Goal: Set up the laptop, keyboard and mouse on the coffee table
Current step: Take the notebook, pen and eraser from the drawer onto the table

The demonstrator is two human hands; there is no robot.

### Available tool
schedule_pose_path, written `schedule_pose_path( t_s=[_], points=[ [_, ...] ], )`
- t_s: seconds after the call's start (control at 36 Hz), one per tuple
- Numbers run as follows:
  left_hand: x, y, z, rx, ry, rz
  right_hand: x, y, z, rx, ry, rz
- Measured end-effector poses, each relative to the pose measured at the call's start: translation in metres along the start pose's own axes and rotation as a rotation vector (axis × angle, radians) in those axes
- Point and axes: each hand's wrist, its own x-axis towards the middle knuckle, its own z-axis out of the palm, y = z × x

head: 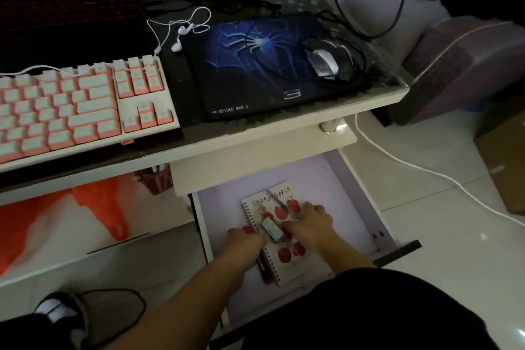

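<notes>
Bare forearms, no sleeves; black garment (pixel 397 307) over the lap.

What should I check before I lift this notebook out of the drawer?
1. Drawer open: ok.
2. Both hands on notebook: ok, left hand, right hand.
3. Notebook top free: not ok, small box and pen lie on it.
4. Firm grip: cannot tell.
5. Keyboard and mouse on the table: ok.

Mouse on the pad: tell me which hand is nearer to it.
Right hand. It lies in the open drawer below the mouse; the left hand sits further left.
</notes>
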Motion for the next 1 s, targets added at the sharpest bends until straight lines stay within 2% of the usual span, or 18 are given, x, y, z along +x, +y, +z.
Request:
schedule_pose_path(
  t_s=[0.06,0.19,0.33,0.42,0.64,0.69,0.81,0.92,1.0],
  points=[
    [0.003,0.0,0.006,-0.061,-0.004,-0.018,0.005,-0.002,0.005,0.043,0.018,0.04],
    [0.009,-0.004,0.013,0.056,0.059,0.025,0.023,0.004,0.01,0.143,0.04,0.1],
    [0.015,-0.011,0.016,0.016,0.079,0.022,0.027,0.013,0.014,0.265,0.006,0.116],
    [0.017,-0.015,0.018,0.006,0.099,0.013,0.026,0.018,0.017,0.227,0.017,0.094],
    [0.014,-0.011,0.021,-0.21,-0.1,0.04,0.003,0.015,-0.004,0.315,-0.018,-0.049],
    [0.011,-0.012,0.019,-0.33,-0.156,0.06,-0.003,0.012,-0.01,0.316,-0.005,-0.074],
    [-0.001,-0.007,0.015,-0.535,-0.267,0.09,-0.018,0.009,-0.023,0.48,-0.022,-0.117],
    [-0.012,0.005,0.018,-0.572,-0.269,0.149,-0.038,-0.001,-0.038,0.474,0.019,-0.206],
    [-0.016,0.013,0.019,-0.591,-0.239,0.141,-0.05,-0.007,-0.052,0.407,-0.017,-0.27]
  ],
)
